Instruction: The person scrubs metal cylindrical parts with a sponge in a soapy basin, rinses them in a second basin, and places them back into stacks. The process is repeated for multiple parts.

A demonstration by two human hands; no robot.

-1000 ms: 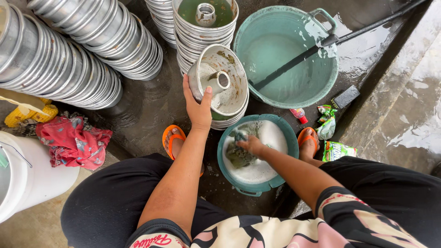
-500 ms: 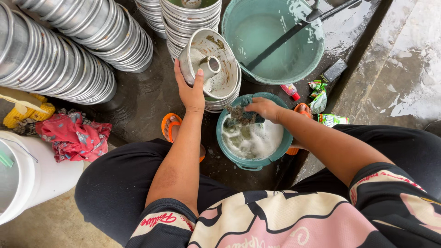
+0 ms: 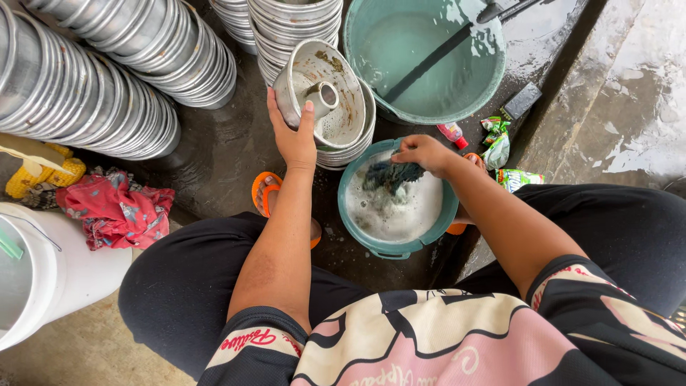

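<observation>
wet concrete floor; left hand (image 3: 294, 139) grips ring mould (image 3: 321, 100); right hand (image 3: 421, 154) clutches scrub pad (image 3: 389, 175), fingertips hidden.

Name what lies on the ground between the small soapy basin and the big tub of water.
In the head view, a small red-capped bottle lies on the wet ground between the small soapy basin and the big tub, close to the right hand.

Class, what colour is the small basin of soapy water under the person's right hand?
Teal green, seen in the head view: the small basin holds white suds beneath the right hand.
</observation>
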